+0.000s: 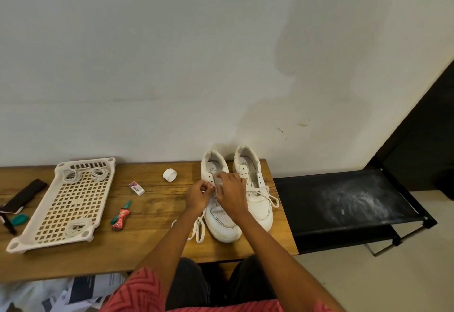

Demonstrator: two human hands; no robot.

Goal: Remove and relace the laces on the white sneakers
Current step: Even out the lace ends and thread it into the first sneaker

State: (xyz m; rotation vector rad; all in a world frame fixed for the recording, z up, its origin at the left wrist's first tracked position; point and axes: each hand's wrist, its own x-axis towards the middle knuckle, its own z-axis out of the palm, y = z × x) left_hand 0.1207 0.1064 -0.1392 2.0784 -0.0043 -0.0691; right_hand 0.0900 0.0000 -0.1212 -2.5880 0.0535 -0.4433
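Two white sneakers stand side by side on the wooden table, toes toward me. Over the left sneaker (222,223) both hands work at the eyelets. My left hand (197,196) pinches a white lace at the shoe's left side. My right hand (232,195) covers the tongue and eyelets with its fingers curled on the lace. Loose lace loops (199,228) trail onto the table to the left of the toe. The right sneaker (255,189) has a lace (271,197) threaded only through its lower eyelets, with the ends lying loose.
A cream perforated plastic tray (66,203) with coiled white laces lies at the left. Between it and the shoes are a white tape roll (169,174), an eraser (136,188) and a small tube (120,218). A black rack (344,203) adjoins the table's right edge.
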